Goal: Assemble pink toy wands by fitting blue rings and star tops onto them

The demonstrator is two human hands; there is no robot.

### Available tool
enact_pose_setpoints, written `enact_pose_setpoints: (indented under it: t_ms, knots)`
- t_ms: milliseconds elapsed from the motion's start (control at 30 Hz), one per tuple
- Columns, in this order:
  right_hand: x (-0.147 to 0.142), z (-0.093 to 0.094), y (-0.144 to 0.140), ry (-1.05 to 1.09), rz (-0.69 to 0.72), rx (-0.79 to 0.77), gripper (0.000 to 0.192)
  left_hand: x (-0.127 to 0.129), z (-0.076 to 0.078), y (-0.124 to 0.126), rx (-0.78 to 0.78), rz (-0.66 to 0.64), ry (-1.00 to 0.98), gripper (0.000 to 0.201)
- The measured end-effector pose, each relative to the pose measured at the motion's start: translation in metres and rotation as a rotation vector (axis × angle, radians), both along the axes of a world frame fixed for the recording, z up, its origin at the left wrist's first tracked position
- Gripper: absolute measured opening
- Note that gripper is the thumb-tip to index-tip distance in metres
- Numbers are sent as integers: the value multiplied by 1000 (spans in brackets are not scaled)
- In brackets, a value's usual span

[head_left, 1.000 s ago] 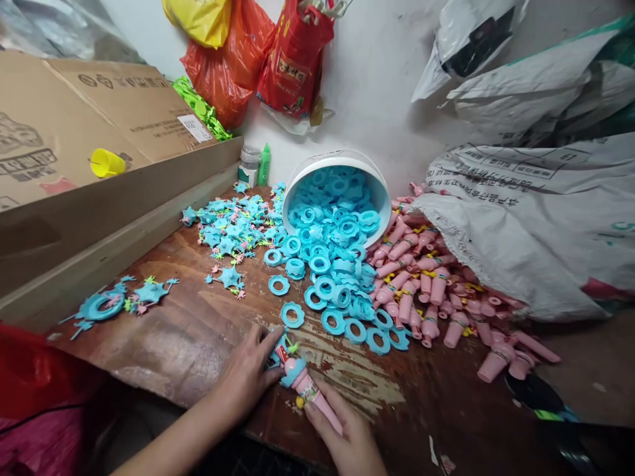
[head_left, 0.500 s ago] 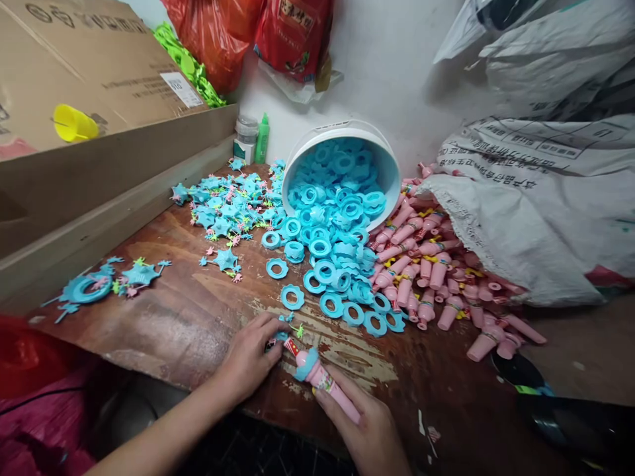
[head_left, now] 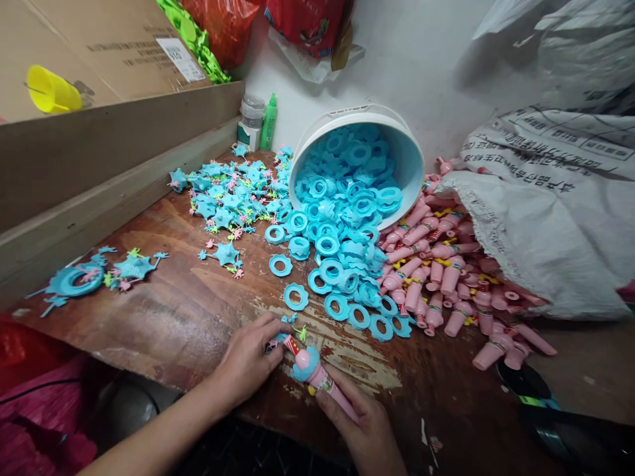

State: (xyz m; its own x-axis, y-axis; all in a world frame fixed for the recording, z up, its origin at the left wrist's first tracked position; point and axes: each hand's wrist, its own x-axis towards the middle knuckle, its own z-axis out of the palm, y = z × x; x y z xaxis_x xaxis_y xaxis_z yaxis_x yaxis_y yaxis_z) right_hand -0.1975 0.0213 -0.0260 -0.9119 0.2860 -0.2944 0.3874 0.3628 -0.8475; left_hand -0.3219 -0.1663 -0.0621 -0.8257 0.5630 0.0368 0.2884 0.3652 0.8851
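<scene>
Both hands met at the wooden table's [head_left: 188,317] near edge: the right hand [head_left: 364,426] gripped a pink toy handle [head_left: 325,385], while the left hand's [head_left: 248,357] fingertips pinched a small blue star piece [head_left: 280,338] at its tip.

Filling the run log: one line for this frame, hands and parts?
left hand: pinching small blue star piece | right hand: gripping pink plastic toy handle | tipped white bucket: blue rings spilled

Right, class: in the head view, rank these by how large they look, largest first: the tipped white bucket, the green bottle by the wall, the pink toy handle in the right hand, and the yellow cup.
1. White bucket
2. Pink toy handle, though it is nearest the camera
3. Green bottle and yellow cup: too alike to rank
</scene>
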Motion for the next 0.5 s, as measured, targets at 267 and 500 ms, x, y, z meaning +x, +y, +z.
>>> enact_pose_setpoints:
  t_ms: [267, 500]
  knots:
    - [-4, 3, -2, -41, -79, -106, 50, 0, -3, -1, 44, -16, -9, 39]
    - [-9, 12, 8, -131, 79, -35, 46, 0, -4, -2, 42, -20, -28, 45]
